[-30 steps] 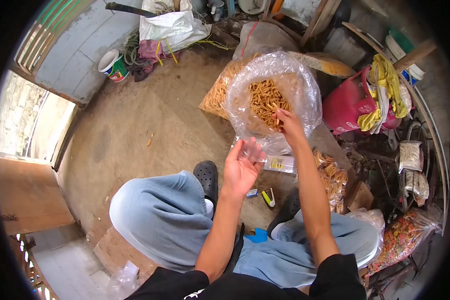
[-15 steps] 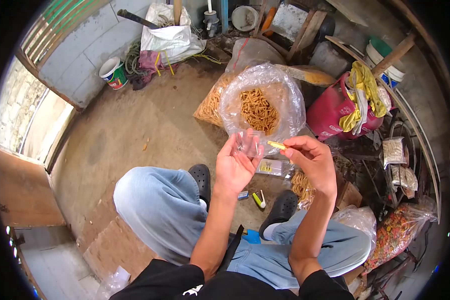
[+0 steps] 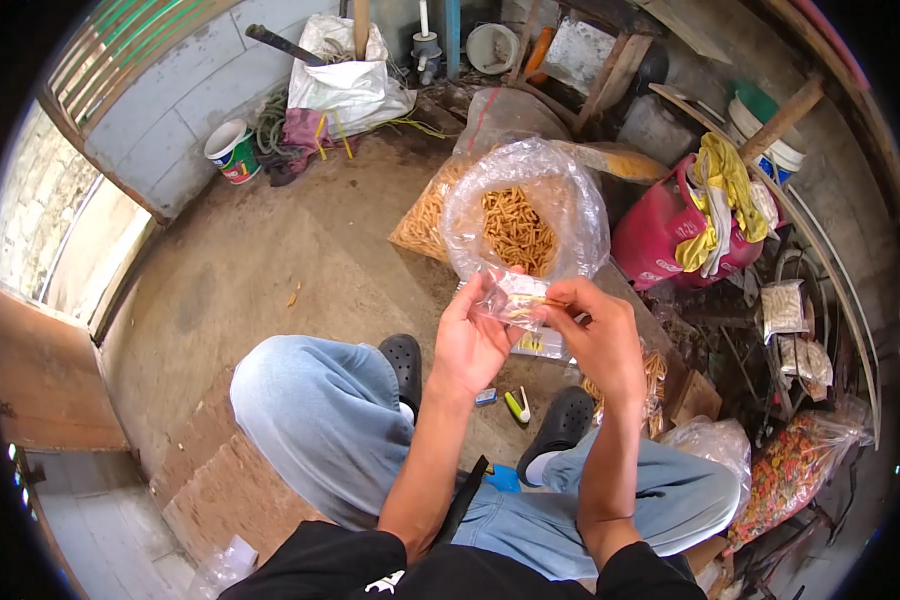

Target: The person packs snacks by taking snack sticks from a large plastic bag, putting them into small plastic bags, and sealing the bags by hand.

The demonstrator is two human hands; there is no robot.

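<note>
My left hand (image 3: 468, 342) holds a small clear plastic bag (image 3: 498, 290) between thumb and fingers, palm up. At the bag's right end, my right hand (image 3: 605, 340) pinches a small yellow slip (image 3: 536, 299), which appears to lie inside or against the plastic; I cannot tell which. Just beyond both hands stands a large clear plastic sack (image 3: 578, 215), its mouth wide, with brown stick-shaped snacks (image 3: 517, 230) inside. Below the hands, a clear packet with yellow print (image 3: 542, 344) lies on the floor, partly covered by my right hand.
Between my shoes lie a green-and-white handheld tool (image 3: 517, 405) and a small blue box (image 3: 486, 397). A pink drum (image 3: 660, 225) with yellow cloth stands at right. Near my right knee sits a bag of colourful snacks (image 3: 795, 475). A white bucket (image 3: 232, 150) stands far left.
My right hand has moved left, bringing the yellow slip from beside the small bag to its end. My left hand still holds the bag.
</note>
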